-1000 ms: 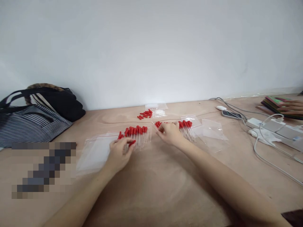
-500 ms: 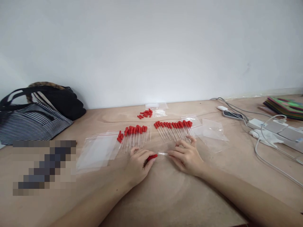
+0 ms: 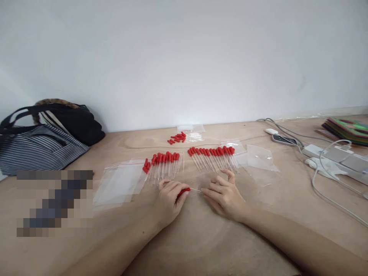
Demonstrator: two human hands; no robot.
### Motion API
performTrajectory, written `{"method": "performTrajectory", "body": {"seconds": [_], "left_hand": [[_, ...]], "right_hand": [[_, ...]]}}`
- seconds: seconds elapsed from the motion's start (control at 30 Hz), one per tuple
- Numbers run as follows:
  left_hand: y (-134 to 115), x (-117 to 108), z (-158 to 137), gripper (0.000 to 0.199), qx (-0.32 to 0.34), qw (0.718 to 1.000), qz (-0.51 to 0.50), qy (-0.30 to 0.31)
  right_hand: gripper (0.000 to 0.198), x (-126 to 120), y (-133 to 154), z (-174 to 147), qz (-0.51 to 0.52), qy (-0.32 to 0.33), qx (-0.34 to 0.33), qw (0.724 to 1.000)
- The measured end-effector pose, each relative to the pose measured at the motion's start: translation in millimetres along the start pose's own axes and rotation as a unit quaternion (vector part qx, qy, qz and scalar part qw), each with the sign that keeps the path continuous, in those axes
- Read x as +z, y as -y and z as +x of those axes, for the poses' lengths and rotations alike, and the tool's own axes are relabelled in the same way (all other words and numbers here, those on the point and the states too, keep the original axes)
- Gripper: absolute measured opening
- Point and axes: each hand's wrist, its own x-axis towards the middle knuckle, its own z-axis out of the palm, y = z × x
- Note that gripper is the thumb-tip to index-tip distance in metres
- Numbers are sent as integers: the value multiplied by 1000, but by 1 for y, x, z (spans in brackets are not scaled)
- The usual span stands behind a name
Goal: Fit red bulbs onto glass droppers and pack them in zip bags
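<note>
My left hand [image 3: 171, 199] pinches a red rubber dropper bulb [image 3: 183, 191] between thumb and fingers, its end pointing right. From the right, the fingers of my right hand [image 3: 225, 197] grip a thin clear dropper tube [image 3: 196, 190]. The tube's tip is at the mouth of the bulb; whether it has entered cannot be made out. Just beyond my hands lie a left row of red-topped droppers [image 3: 164, 159] and a right row of red-topped droppers [image 3: 212, 153]. Several loose red bulbs [image 3: 146, 166] rest at the left row's end.
Farther back are more loose red bulbs [image 3: 177, 138] and a bundle of clear tubes [image 3: 194, 136]. Plastic bags [image 3: 119, 184] lie left, another plastic bag [image 3: 260, 159] right. A striped bag [image 3: 43, 147], a phone [image 3: 284, 140] and a power strip [image 3: 339, 157] with cables flank the work area.
My right hand has moved slightly left, bringing the tube up to the bulb and closing the small gap between them. My left hand has stayed nearly still.
</note>
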Motion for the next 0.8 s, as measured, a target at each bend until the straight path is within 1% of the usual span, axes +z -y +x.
{"method": "performTrajectory", "body": {"seconds": [0.2,0.37,0.5,0.6,0.7,0.8], "left_hand": [[-1,0,-2,17,17,999,13,-29],[-2,-2,-2,16,25,999,12,-42],[-3,-4,-2,19,23,999,8,-28],[-3,-5,-3,22,29,999,0,-15],[-4,-5,-3,19,47,999,-4,3],[-5,-6,-2,17,52,999,4,14]], "right_hand": [[15,0,4,-3,20,12,6,1000],[15,-2,6,-3,30,13,-4,999],[14,-3,5,-3,25,8,-25,999],[17,-3,2,-3,11,1,-57,998],[21,-3,-1,-3,-8,-1,-89,996],[21,-3,-2,-3,-13,3,-96,995]]}}
